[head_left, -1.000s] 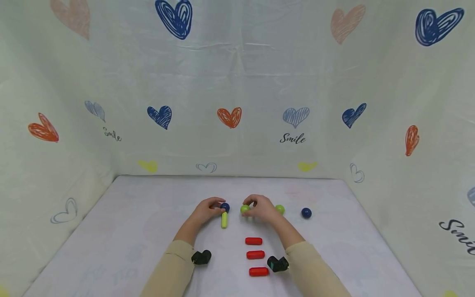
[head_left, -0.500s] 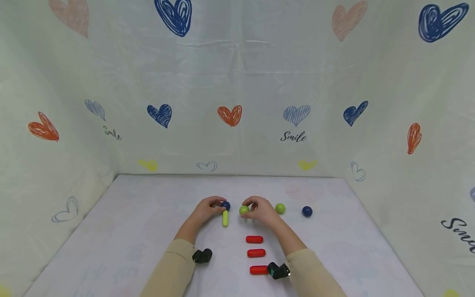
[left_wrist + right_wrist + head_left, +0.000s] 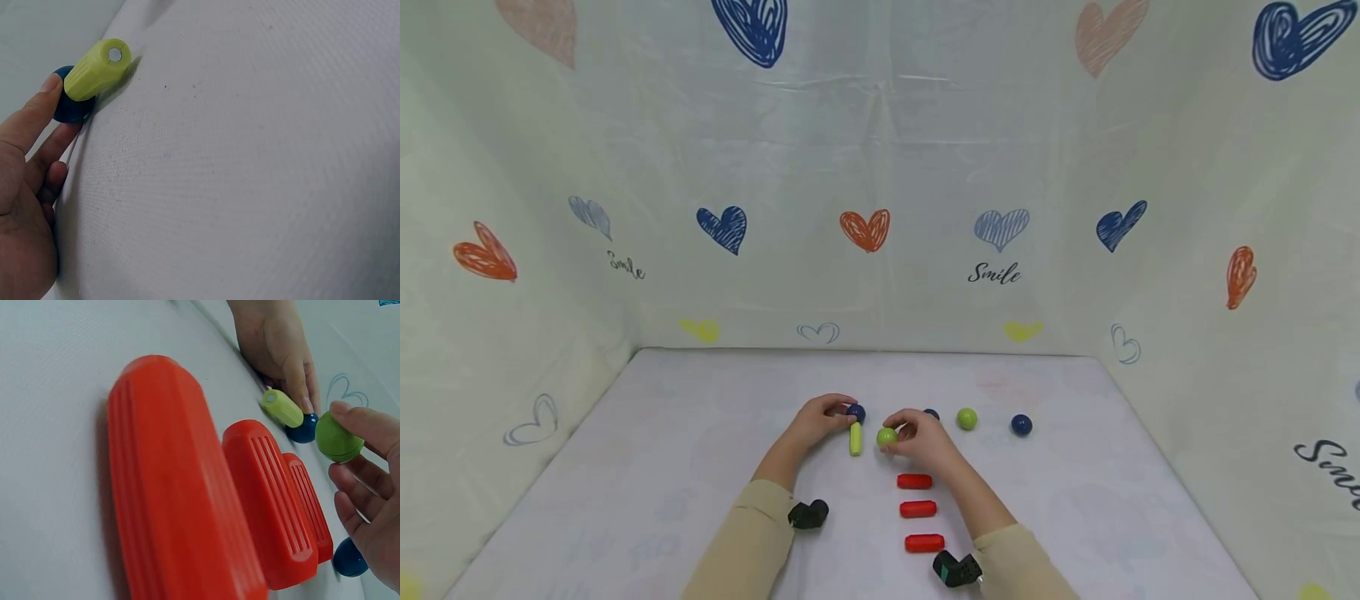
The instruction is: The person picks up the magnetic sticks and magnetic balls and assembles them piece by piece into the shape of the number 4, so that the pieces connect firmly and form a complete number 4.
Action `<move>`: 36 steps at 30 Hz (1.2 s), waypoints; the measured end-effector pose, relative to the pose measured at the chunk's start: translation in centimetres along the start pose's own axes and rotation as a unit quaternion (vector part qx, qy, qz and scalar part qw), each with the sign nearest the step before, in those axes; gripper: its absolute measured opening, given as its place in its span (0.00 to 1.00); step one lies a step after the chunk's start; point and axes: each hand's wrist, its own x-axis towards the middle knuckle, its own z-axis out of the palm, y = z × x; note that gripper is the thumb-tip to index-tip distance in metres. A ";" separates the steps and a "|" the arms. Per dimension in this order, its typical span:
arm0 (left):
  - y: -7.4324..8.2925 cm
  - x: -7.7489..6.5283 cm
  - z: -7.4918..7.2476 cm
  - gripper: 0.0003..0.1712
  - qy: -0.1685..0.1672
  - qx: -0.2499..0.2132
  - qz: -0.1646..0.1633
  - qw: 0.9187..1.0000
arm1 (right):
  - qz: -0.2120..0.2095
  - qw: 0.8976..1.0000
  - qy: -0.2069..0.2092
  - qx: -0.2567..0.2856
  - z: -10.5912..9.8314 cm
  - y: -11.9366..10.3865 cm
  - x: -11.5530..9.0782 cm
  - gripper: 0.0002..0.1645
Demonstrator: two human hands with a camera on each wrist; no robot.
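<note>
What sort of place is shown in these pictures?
Probably a staged indoor recording corner: off-white sheeting printed with coloured hearts encloses a pale, flat tabletop on three sides, and small black wrist-worn cameras are visible.

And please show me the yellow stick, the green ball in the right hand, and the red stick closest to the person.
Yellow stick [image 3: 94,72], left wrist view, side.
Held green ball [image 3: 339,439], right wrist view, middle.
Closest red stick [image 3: 924,543], head view, middle.
</note>
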 end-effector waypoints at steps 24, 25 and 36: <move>0.1 0.0 -0.2 0.16 -0.005 -0.017 -0.010 1.000 | 0.005 0.999 -0.041 0.031 1.9 -0.5 -0.8 0.19; 0.1 0.0 -0.2 0.16 -0.005 -0.018 -0.010 1.000 | 0.004 0.999 -0.043 0.029 2.0 -0.4 -0.8 0.19; -0.4 0.3 0.0 0.15 -0.006 -0.015 -0.001 1.000 | -0.007 0.999 -0.050 0.016 2.5 -0.2 -0.7 0.20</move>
